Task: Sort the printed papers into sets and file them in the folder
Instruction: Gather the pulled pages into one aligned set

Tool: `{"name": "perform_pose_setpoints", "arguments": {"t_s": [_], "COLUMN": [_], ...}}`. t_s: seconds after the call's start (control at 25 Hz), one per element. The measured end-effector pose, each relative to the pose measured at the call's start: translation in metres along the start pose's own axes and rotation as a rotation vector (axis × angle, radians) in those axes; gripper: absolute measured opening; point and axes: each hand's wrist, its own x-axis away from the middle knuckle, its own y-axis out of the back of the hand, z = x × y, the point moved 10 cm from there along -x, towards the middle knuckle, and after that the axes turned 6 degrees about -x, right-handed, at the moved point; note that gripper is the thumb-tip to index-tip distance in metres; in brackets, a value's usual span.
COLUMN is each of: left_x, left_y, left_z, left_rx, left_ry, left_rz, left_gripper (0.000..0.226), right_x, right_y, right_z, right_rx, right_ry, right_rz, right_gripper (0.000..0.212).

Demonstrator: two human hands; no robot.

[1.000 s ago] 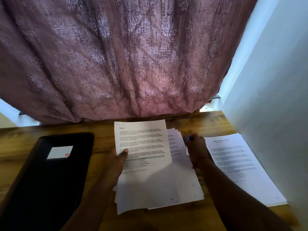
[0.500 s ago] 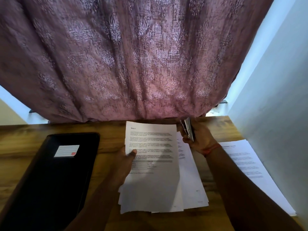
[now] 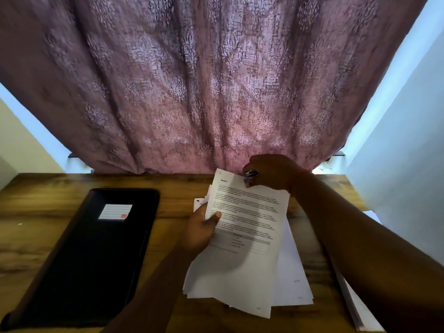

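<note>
My left hand (image 3: 201, 230) grips the left edge of a set of printed papers (image 3: 247, 239), thumb on the top sheet, lifting it tilted off the wooden table (image 3: 43, 227). My right hand (image 3: 271, 174) holds a small metal stapler (image 3: 251, 175) at the set's top edge. More loose sheets (image 3: 292, 280) lie underneath on the table. A second pile of papers (image 3: 353, 306) lies at the right, mostly hidden by my right forearm. The black folder (image 3: 96, 255) lies closed at the left with a white label (image 3: 115, 212) on its cover.
A patterned mauve curtain (image 3: 192, 87) hangs behind the table's far edge. A pale wall (image 3: 403, 164) stands close on the right side. Bare tabletop shows between the folder and the papers.
My right hand picked up the stapler from the table and brought it to the top edge of the set. My left hand raised and tilted the papers.
</note>
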Motion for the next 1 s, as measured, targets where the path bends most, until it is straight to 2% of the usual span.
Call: {"name": "perform_pose_setpoints", "arguments": {"t_s": [0.24, 0.52, 0.68, 0.88, 1.0], "left_x": [0.0, 0.002, 0.0, -0.002, -0.002], "left_y": [0.011, 0.0, -0.005, -0.008, -0.008], "left_z": [-0.004, -0.019, -0.018, -0.019, -0.018], "left_rx": [-0.003, -0.045, -0.09, -0.09, -0.106], "left_ry": [-0.087, -0.128, -0.107, -0.117, -0.109], "left_rz": [-0.024, 0.033, 0.081, 0.111, 0.114], "left_gripper": [0.032, 0.028, 0.034, 0.03, 0.029], "right_x": [-0.009, -0.02, -0.029, -0.031, -0.032], "right_y": [0.002, 0.022, 0.034, 0.03, 0.024], "right_z": [0.01, 0.044, 0.066, 0.088, 0.094], "right_rx": [-0.106, -0.191, -0.073, 0.271, 0.384], "right_ry": [0.04, 0.101, 0.181, 0.264, 0.28], "right_rz": [0.141, 0.168, 0.198, 0.344, 0.394], "right_gripper": [0.046, 0.037, 0.034, 0.036, 0.038]}}
